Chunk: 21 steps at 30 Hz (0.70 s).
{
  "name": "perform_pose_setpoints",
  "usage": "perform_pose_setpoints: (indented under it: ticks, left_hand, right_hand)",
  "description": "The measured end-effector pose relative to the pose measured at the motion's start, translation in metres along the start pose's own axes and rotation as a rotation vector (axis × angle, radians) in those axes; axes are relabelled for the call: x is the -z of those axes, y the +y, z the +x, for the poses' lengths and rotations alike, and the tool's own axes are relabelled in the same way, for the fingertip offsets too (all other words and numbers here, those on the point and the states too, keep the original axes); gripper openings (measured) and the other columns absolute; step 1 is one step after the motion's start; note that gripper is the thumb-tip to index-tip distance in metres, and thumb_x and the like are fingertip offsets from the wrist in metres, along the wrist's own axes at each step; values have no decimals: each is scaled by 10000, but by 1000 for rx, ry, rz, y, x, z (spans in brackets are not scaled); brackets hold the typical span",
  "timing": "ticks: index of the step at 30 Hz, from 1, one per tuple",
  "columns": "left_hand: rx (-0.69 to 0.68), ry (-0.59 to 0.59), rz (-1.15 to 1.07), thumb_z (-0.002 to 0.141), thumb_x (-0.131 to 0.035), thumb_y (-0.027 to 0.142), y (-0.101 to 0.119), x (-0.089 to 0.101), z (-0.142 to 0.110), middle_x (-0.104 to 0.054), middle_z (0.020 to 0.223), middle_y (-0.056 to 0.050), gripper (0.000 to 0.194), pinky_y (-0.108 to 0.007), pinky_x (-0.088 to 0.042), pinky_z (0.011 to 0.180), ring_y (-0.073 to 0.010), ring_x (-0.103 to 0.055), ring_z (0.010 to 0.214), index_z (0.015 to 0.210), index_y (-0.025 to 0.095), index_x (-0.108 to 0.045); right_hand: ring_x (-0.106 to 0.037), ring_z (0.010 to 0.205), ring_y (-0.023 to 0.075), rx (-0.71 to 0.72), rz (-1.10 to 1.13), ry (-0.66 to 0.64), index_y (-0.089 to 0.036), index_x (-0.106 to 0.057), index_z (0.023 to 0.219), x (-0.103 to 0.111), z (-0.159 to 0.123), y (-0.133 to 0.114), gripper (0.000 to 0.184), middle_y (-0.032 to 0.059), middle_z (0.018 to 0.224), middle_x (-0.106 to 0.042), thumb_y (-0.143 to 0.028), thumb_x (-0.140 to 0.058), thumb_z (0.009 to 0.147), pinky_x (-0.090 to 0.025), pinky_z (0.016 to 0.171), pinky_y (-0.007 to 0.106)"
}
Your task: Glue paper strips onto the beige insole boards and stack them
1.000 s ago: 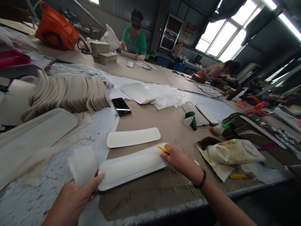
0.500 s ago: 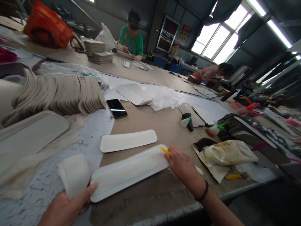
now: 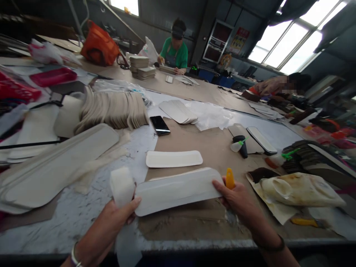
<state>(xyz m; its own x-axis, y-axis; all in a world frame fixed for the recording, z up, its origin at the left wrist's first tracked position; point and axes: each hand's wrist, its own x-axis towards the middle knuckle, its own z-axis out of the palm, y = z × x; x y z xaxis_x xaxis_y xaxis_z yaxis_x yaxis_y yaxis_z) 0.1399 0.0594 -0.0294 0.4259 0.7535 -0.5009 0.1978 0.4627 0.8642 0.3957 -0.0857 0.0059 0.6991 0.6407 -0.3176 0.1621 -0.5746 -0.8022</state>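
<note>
Two bare hands hold a long, pale piece [image 3: 178, 191] over the near side of the big table [image 3: 197, 137]. The piece goes from left to right, with one hand at each end. The left hand [image 3: 116, 215] pinches the left end, its thumb on top, and it also holds a loop of thin white strip [image 3: 122, 185]. One end of the strip hangs down below that hand. The right hand [image 3: 237, 196] pinches the right end with its thumb on top, and it holds a yellow tool [image 3: 229, 178] too. The yellow part sticks up above the fingers; I can't tell all of its shape.

Just past the long piece, a smaller white piece [image 3: 174, 158] lies flat on the brown sheet. Farther off, a black phone [image 3: 160, 125] lies to the left, near a fan of pale pieces [image 3: 178, 111]. A long row of pieces [image 3: 114, 109] leans together at the left, and big flat pieces [image 3: 61, 167] lie nearer. At the right are a little bottle with a green tip [image 3: 236, 146], a stained jug [image 3: 303, 189] lying down and a brush with a yellow handle [image 3: 304, 222]. Across the table, a person in green [image 3: 176, 55] works by some stacks [image 3: 141, 67].
</note>
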Motion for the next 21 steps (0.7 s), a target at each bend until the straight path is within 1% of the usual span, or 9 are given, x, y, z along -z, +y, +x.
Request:
perform_pose_setpoints:
  ticks: [1,3,5,7,10,12,16,19,21]
  left_hand:
    - [-5,-29,12,658,-713,491,1,2,-2,-539,604,24,353,-241,-428,514,-135,-491,569,715,156,-620]
    - [34,-80,-48,661,-726,473,3,5,-5,-551,634,18,350,-233,-429,538,-128,-485,596,731,146,-623]
    - [84,-83,-157,611,-774,460,4,8,-6,-592,702,3,388,-234,-448,572,-138,-513,647,798,149,-635]
    - [135,-78,-264,534,-829,442,4,9,-6,-619,761,-7,472,-229,-461,583,-140,-529,675,860,157,-643]
    - [167,-79,-348,478,-865,417,5,10,-4,-593,702,12,489,-203,-440,522,-108,-492,601,831,162,-643]
    - [157,-85,-360,493,-861,417,6,10,-1,-569,677,25,452,-189,-419,488,-89,-458,564,794,168,-633]
    - [93,-59,-324,528,-839,424,17,11,4,-591,744,11,425,-184,-419,498,-107,-486,626,804,179,-627]
    - [21,-78,-255,555,-810,445,35,9,13,-545,629,32,381,-178,-376,449,-84,-422,540,716,168,-604]
    - [-14,-76,-201,549,-797,463,49,7,25,-506,555,48,390,-179,-355,436,-73,-388,495,664,166,-572]
  right_hand:
    - [-416,383,85,-18,64,-2,-197,-477,672,0,-2,-1,396,-69,458,-419,-559,-632,713,-289,386,200]
    - [-370,363,53,-63,227,-17,-187,-484,676,-2,-6,-2,440,-86,438,-407,-562,-712,639,-247,366,171]
    - [-311,346,26,-100,391,-63,-182,-485,687,-6,-10,-1,490,-103,418,-386,-568,-766,576,-206,348,149]
    - [-268,339,8,-129,540,-108,-180,-479,685,-11,-12,2,523,-114,403,-369,-562,-803,534,-188,339,132]
    - [-263,339,-1,-176,667,-135,-180,-465,671,-19,-11,7,533,-115,400,-368,-532,-835,518,-200,335,114]
    - [-278,343,0,-195,688,-143,-181,-460,674,-21,-7,8,531,-113,402,-376,-518,-841,525,-210,335,108]
    - [-284,344,2,-176,639,-145,-185,-446,692,-19,5,1,536,-112,407,-394,-528,-828,537,-213,332,105]
    - [-293,344,3,-137,547,-151,-191,-425,689,-13,19,-17,545,-111,420,-405,-550,-809,544,-210,335,106]
    - [-310,347,12,-92,467,-143,-194,-427,685,-7,34,-31,545,-106,430,-412,-591,-777,555,-220,341,116]
